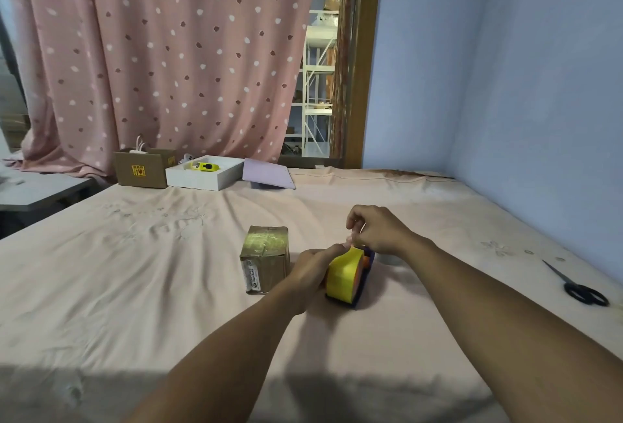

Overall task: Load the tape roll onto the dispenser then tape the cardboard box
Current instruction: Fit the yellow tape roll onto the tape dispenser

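The left hand [312,269] is closed around the near left side of the yellow tape roll [345,276], its fingers wrapped against the roll's face and its thumb reaching up along the top. The roll sits upright in a dark blue dispenser [365,274], with an orange hub showing at its centre on the right. The dispenser rests on the bed [135,271], right of the middle and well back from the near edge.

The right hand [377,230] hovers just above the far end of the dispenser. Its thumb and fingertips are pinched together over the top of the roll, apparently on the loose end of the tape; the strip itself is too small and pale to make out clearly.

Just left of the left hand stands the small cardboard box [266,259], upright on the bed, its top glossy with tape and a printed label on its near face. The box is near the dispenser but does not touch it.

A pair of black scissors [578,286] lies by the right edge of the bed, close to the blue wall. Along the far edge, left of the middle, sit a brown carton [143,169], a white tray [205,176] holding a yellow object, and a lilac board [268,174]. A pink spotted curtain [168,51] hangs behind them.
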### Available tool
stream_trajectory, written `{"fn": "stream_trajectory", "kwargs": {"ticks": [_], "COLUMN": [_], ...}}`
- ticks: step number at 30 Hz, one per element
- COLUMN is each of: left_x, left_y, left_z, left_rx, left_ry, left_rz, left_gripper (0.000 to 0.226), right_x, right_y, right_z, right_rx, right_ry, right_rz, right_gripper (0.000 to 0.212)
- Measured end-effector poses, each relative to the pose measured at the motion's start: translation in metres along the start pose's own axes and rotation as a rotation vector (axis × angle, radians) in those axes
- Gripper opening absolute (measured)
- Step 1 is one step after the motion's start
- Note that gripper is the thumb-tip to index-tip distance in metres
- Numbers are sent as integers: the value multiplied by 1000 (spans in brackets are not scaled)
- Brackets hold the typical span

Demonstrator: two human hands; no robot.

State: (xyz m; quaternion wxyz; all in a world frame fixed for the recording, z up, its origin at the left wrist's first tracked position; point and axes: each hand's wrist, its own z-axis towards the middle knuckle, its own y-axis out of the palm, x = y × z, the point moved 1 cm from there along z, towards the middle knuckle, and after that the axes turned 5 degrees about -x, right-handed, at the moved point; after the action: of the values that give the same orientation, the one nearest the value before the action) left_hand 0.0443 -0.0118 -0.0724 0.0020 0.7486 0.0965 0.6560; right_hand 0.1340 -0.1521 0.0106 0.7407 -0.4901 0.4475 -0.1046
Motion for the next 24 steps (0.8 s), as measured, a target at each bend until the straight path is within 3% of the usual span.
{"fn": "stream_trajectory", "kwargs": {"ticks": [4, 10, 14, 22, 24], "left_x": [7, 22, 25, 5, 2], "left_y": [3, 1, 1, -3, -3], "left_z": [-2, -3, -3, -13, -14], "left_rx": [-2, -1, 9, 29, 22], "left_ry": [-15, -22, 42, 33, 26], "left_rz": [22, 38, 75, 122, 100], "left_gripper": [67, 76, 48, 52, 51], "right_x": [3, 3, 3, 13, 20], "right_y": [0, -6, -7, 6, 13], "right_z": [2, 7, 10, -1, -2], "right_rx": [2, 40, 65, -59, -58], "right_ry": [47, 87, 116, 178, 199], "right_rz": [29, 41, 69, 141, 143], "right_gripper": [20, 22, 29, 47, 42]}}
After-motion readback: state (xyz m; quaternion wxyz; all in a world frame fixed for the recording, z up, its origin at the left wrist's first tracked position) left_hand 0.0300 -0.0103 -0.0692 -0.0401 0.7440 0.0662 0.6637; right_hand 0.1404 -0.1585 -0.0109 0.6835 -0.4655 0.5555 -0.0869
